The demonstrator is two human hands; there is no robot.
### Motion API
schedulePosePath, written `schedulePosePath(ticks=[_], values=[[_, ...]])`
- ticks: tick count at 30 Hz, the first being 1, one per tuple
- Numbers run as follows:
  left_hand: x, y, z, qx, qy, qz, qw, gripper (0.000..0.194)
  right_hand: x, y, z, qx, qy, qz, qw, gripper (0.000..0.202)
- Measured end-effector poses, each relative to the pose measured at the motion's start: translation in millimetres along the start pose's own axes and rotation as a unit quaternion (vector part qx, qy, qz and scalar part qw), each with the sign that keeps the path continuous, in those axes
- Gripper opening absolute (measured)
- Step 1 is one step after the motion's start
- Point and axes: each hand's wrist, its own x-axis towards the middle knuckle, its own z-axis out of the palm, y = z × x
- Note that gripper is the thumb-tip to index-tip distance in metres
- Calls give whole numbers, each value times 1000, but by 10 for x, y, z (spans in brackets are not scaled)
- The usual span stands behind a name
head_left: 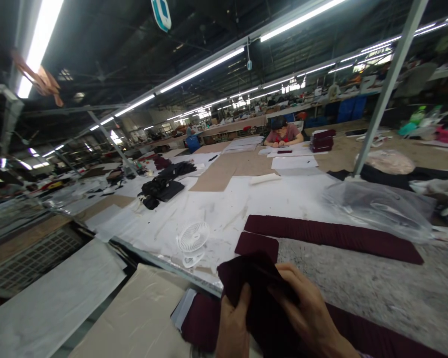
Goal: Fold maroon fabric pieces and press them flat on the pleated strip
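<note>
Holds a dark maroon cloth [259,303] over the near edge of the white-covered table [224,209]. Pinches its left side with the left hand [235,318], thumb on top; grips the right side with the right hand [308,303] (fingertips lost in folds, spread impossible to tell). Lies beyond: small maroon piece [257,245], long maroon strip [332,236]. Stands left: white fan [194,237]. Leans on the far side: a person [284,134]

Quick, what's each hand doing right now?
Left hand: closed on dark maroon fabric.
Right hand: closed on the same fabric.
</note>
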Motion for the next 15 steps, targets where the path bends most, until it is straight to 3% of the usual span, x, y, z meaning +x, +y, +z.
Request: schedulePosePath(ticks=[2,5,11,15], values=[[14,27,-19,60,10,14,998,24,-3,21,-7,-18,-4,-4,1000,20],[5,84,-9,88,-11,22,996,31,8,34,-2,26,17,85,996,36],[-47,119,6,-121,-31,-100,987,29,9,73,49,25,57,74,995,73],[-52,124,22,-174,-84,-146,970,31,-27,33,71,39,53,72,995,76]])
